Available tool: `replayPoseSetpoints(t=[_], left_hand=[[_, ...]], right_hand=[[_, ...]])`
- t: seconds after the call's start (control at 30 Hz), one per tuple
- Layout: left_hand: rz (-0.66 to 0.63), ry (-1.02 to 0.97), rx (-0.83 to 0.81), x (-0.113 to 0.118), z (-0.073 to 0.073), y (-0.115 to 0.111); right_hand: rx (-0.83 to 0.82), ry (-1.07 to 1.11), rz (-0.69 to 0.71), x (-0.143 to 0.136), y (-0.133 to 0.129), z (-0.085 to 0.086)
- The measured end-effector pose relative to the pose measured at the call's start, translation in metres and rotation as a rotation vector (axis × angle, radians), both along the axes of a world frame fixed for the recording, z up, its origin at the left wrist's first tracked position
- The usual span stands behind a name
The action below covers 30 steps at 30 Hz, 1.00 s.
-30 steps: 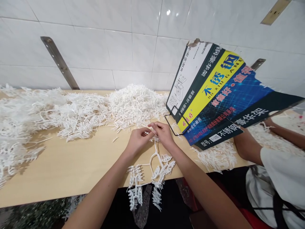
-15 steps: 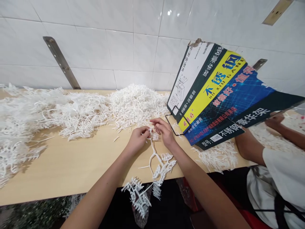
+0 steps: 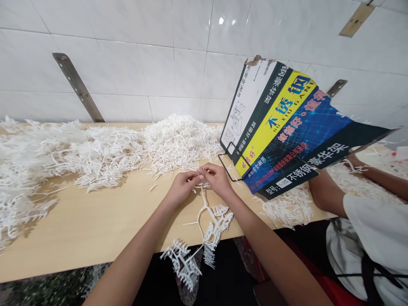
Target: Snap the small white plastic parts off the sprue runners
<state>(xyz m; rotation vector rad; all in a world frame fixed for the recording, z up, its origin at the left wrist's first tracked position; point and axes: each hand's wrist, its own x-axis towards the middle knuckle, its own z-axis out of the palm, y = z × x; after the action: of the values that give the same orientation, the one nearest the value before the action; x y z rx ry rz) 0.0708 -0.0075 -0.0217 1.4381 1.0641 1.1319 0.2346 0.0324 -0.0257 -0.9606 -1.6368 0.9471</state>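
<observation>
My left hand (image 3: 181,185) is closed in a pinch on the upper end of a white plastic branch (image 3: 208,208) with frilly sprigs. Close against it, my right hand (image 3: 218,180) pinches at the same tip, its thumb and forefinger meeting the left fingertips. The small piece between the fingers is mostly covered. From there the branch runs down toward me, and its lower frilly sprigs hang over the table's front edge. Just beyond my hands lies a pile of small white plastic pieces (image 3: 181,140).
White branches (image 3: 35,161) are heaped on the left of the wooden table (image 3: 105,225). A printed cardboard sheet (image 3: 280,131) stands at right beside a black wire frame (image 3: 230,168). Behind it are another person's arm (image 3: 328,195) and more white pieces (image 3: 287,208). A tiled wall (image 3: 121,63) closes the back.
My right hand's raised fingers have come down and left to pinch at the branch tip beside my left hand. The whole view has shifted slightly.
</observation>
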Motion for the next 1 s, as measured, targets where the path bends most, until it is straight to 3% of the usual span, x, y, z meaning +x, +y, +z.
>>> replayPoseSetpoints(t=[0.13, 0.3, 0.37, 0.5, 0.57, 0.67, 0.83, 0.9, 1.0], left_hand=[[-0.032, 0.07, 0.0, -0.001, -0.001, 0.003], [-0.14, 0.165, -0.013, -0.002, 0.0, -0.002], [-0.105, 0.146, -0.023, -0.002, 0.0, -0.003], [0.027, 0.099, -0.011, -0.001, -0.005, 0.002], [0.076, 0.121, 0.024, 0.0, -0.009, 0.005], [0.076, 0.185, 0.067, 0.001, -0.012, 0.005], [-0.035, 0.261, 0.058, 0.002, -0.007, -0.005], [0.025, 0.238, 0.054, 0.001, -0.006, -0.007], [0.13, 0.178, 0.046, 0.0, -0.007, -0.005]], right_hand=[[-0.093, 0.027, -0.042, -0.002, 0.0, -0.003], [-0.258, 0.347, -0.313, 0.0, 0.014, -0.011], [-0.244, 0.321, -0.254, 0.001, 0.016, -0.011], [-0.079, 0.085, 0.097, -0.001, 0.006, -0.003], [0.007, -0.002, 0.203, -0.003, 0.0, 0.001], [0.045, -0.084, 0.148, -0.003, 0.0, -0.001], [-0.119, 0.167, -0.226, 0.003, 0.017, -0.012], [-0.162, 0.22, -0.181, 0.005, 0.019, -0.01], [-0.127, 0.13, 0.102, 0.004, 0.009, -0.001]])
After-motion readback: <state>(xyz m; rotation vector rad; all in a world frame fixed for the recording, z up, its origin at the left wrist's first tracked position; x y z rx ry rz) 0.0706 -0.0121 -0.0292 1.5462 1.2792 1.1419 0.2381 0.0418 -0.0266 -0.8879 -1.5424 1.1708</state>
